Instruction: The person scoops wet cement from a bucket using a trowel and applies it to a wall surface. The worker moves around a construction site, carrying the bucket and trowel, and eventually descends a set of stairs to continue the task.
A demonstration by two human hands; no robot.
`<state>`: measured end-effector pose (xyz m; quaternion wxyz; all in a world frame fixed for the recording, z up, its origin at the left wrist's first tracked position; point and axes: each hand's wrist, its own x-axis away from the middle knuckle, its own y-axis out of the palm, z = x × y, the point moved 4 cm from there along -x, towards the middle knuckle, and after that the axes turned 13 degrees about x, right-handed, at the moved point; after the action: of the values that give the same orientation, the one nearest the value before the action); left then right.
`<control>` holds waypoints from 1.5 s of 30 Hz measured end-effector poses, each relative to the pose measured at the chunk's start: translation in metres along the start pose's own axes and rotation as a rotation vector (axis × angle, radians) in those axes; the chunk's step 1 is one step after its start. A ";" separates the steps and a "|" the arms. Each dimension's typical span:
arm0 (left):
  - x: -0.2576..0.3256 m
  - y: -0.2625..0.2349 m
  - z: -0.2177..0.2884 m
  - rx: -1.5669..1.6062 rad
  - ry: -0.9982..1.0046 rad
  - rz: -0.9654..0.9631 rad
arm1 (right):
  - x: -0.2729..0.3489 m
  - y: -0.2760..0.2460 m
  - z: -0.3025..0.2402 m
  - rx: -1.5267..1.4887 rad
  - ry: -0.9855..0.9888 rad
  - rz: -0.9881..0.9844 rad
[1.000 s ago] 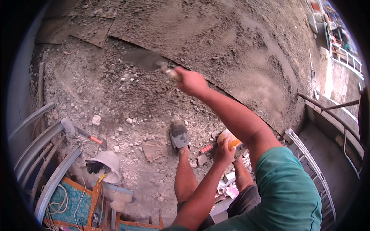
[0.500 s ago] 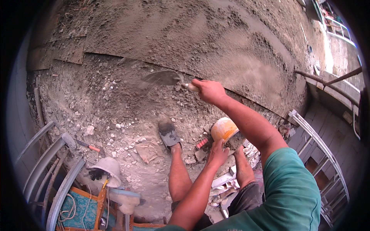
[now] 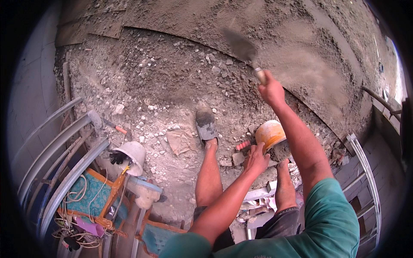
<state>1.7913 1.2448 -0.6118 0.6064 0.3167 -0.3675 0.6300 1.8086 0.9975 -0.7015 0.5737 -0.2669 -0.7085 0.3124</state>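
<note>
Your right hand (image 3: 270, 89) is closed around the handle of a pointed steel trowel (image 3: 241, 45), its blade raised against the rough grey plastered wall (image 3: 301, 38). Your left hand (image 3: 255, 158) grips the rim of an orange bowl (image 3: 270, 133), partly hidden behind your right forearm, above the rubble-strewn ground (image 3: 163, 99).
</note>
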 end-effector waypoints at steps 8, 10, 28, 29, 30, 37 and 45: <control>-0.004 0.028 -0.019 0.035 0.009 -0.045 | 0.039 0.029 0.008 0.175 -0.355 -0.228; -0.003 0.038 -0.020 0.024 -0.012 -0.090 | 0.046 0.016 0.029 -0.020 -0.312 -0.091; -0.035 0.084 -0.047 -0.010 -0.002 0.112 | 0.112 -0.009 0.597 -1.019 1.079 0.571; -0.036 0.085 -0.048 -0.016 -0.003 0.117 | 0.105 -0.016 0.610 -0.902 1.065 0.603; -0.036 0.086 -0.049 -0.022 -0.011 0.113 | 0.095 -0.025 0.621 -0.846 0.949 0.647; -0.044 0.091 -0.054 0.028 0.011 0.130 | -0.003 -0.135 0.649 -0.265 0.707 0.423; -0.044 0.093 -0.052 0.031 -0.010 0.148 | 0.029 -0.120 0.503 0.062 -0.008 0.019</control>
<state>1.7036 1.2658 -0.6836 0.5514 0.3012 -0.3833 0.6770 1.3073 0.8708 -0.6666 0.5757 -0.2544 -0.6982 0.3410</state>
